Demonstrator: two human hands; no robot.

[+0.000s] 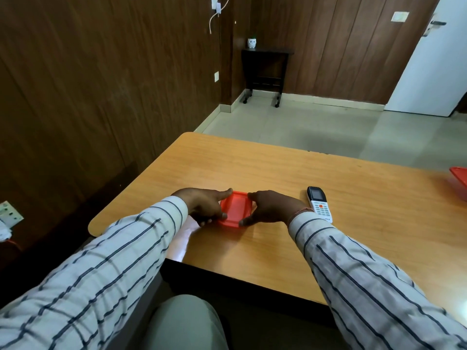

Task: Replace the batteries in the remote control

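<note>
A small red plastic box with a lid point(236, 209) rests on the wooden table point(278, 170). My left hand point(202, 207) grips its left side, index finger along the far edge. My right hand point(271, 208) grips its right side, thumb at the near corner. Its contents are hidden under the lid. A white remote control point(319, 207) with a dark screen and an orange button lies face up just right of my right wrist. No batteries are visible.
A second red container point(460, 179) pokes in at the table's right edge. The table's left end is rounded, close to a brown panelled wall. A wall socket point(10, 213) sits low on the left. My knee point(187, 322) is below the near edge.
</note>
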